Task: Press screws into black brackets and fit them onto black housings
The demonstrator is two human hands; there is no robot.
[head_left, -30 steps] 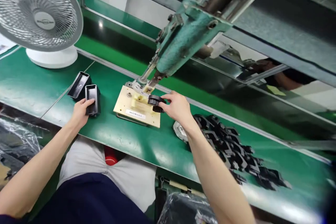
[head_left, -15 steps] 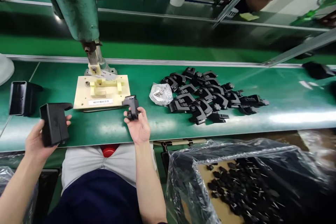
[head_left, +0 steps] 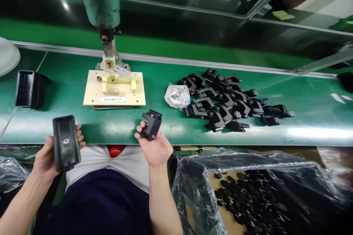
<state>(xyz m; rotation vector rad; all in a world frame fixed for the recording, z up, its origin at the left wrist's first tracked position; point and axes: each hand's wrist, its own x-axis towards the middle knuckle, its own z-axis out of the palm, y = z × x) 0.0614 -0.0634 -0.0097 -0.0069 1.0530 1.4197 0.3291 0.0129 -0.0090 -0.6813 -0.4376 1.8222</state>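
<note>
My left hand (head_left: 48, 158) grips a black plastic housing (head_left: 65, 143), a deep rectangular box whose open side faces me, with a round metal spot at its bottom. In my right hand (head_left: 156, 145) is a black plastic bracket (head_left: 151, 123) with a hooked shape and a small metal screw or pin near its lower end. Both hands are over the front edge of the green bench (head_left: 165, 132). Between and beyond them sits a cream fixture plate (head_left: 93, 90) with a white label, under a green press (head_left: 102, 3). A second black housing (head_left: 30, 90) stands at the left.
A pile of black brackets (head_left: 220, 102) lies right of the fixture, beside a clear bag of small metal parts (head_left: 177, 96). Below the bench edge, a plastic-lined box (head_left: 204, 191) holds many small black parts (head_left: 253, 198). A white round object (head_left: 8, 57) is at far left.
The housing in my left hand has turned so its open side shows. My right hand has moved slightly right and tilted the bracket. The view has shifted a little.
</note>
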